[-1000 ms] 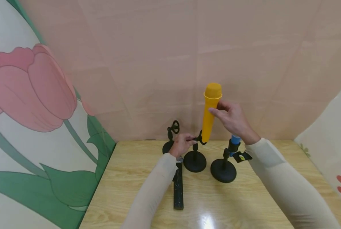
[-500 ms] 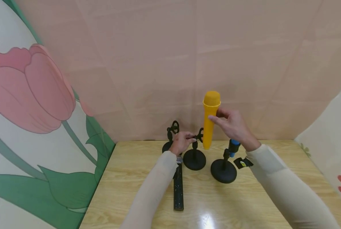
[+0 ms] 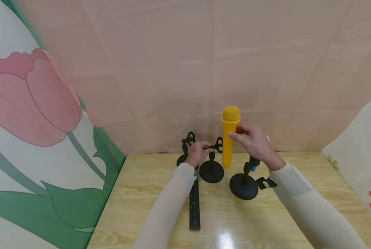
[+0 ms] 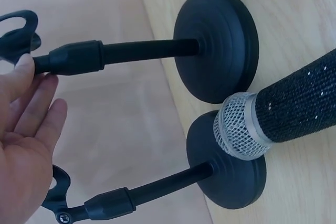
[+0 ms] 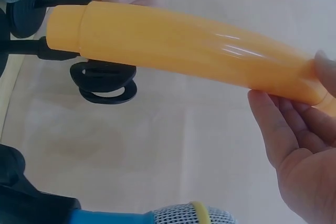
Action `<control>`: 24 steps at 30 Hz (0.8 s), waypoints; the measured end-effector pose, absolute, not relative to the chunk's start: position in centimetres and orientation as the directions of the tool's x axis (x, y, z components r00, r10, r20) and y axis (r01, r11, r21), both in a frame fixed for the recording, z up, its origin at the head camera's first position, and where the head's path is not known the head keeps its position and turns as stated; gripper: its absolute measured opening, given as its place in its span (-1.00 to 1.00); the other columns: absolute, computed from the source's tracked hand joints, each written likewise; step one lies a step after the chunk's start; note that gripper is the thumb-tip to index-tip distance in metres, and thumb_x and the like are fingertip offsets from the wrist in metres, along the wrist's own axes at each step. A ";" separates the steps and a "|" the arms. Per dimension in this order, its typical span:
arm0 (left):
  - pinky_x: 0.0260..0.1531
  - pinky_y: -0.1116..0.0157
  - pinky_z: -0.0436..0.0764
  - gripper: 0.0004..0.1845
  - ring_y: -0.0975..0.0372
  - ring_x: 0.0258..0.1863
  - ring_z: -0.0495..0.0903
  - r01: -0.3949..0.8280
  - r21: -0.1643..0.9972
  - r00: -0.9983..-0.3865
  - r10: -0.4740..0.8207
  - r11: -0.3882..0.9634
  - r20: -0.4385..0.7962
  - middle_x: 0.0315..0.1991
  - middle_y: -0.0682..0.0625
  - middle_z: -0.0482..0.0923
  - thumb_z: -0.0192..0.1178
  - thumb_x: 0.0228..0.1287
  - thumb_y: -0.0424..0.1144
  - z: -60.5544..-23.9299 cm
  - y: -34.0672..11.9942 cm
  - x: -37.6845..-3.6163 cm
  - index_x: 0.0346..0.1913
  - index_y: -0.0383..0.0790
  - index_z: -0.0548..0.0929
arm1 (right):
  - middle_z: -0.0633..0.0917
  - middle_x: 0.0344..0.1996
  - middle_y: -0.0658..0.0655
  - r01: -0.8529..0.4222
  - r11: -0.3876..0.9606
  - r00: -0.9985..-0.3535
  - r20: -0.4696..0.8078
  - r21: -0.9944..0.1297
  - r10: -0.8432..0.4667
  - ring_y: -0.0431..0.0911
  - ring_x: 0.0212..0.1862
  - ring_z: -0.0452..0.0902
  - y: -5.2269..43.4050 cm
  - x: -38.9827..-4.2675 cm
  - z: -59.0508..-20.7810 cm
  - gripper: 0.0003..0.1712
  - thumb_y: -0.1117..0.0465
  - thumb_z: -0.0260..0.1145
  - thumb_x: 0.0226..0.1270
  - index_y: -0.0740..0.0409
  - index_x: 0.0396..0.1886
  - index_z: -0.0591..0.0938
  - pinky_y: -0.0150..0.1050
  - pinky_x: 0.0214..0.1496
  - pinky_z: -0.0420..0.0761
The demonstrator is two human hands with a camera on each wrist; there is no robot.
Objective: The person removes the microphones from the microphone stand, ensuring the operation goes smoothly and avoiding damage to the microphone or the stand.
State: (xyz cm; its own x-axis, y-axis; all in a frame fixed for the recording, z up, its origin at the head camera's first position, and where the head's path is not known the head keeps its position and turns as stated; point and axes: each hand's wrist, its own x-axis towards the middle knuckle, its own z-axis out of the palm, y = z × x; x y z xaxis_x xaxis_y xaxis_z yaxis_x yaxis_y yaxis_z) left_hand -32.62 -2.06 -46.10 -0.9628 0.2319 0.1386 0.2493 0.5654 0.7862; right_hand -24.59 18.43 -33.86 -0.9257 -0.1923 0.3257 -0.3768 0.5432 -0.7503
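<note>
Right hand: thumb and fingers clamped on the yellow microphone, gripping the body just below the head. Mic's in the air, roughly upright, head up, tail down, just right of the middle stand. Left hand: thumb and fingers pinching that stand at the neck, right by its clip. Tail-to-clip contact: can't call it, the mic blocks that bit in the right wrist view.

Step in hand, my read: lining the mic up with the clip. To do it well: get the tail over the ring first, match mic axis to ring axis, then lower straight. Left hand should take the load at the neck so the base doesn't tip or spin. Keep the right grip high, clear of the ring. Don't force it if it binds; re-angle.

Further out: left stand on the far side, clip bare. Black microphone lying nearer on the tabletop. Right stand carries the blue microphone; watch the right forearm there.
</note>
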 end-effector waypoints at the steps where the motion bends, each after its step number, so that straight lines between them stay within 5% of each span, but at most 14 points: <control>1: -0.03 0.33 0.65 -0.74 0.22 -0.08 0.70 0.247 0.783 -0.963 0.231 0.571 0.136 -0.06 0.00 0.74 0.32 0.31 -0.29 -46.1 -2.0 -32.7 0.03 -0.19 0.76 | 0.71 -0.05 0.34 -0.375 0.544 -0.926 0.325 -0.750 -0.191 0.22 0.00 0.63 18.5 -24.5 -34.0 -0.49 -0.01 0.29 0.46 0.37 0.08 0.63 0.23 0.12 0.55; 24: -0.03 0.33 0.65 -0.75 0.22 -0.09 0.69 0.235 0.705 -0.972 0.174 0.669 0.159 -0.06 -0.01 0.73 0.28 0.35 -0.29 -45.7 -1.6 -33.7 0.05 -0.19 0.75 | 0.75 -0.09 0.26 -0.359 0.480 -0.930 0.262 -0.800 -0.258 0.16 -0.03 0.67 17.9 -22.9 -39.4 -0.62 0.16 0.38 0.39 0.37 0.04 0.68 0.13 0.01 0.65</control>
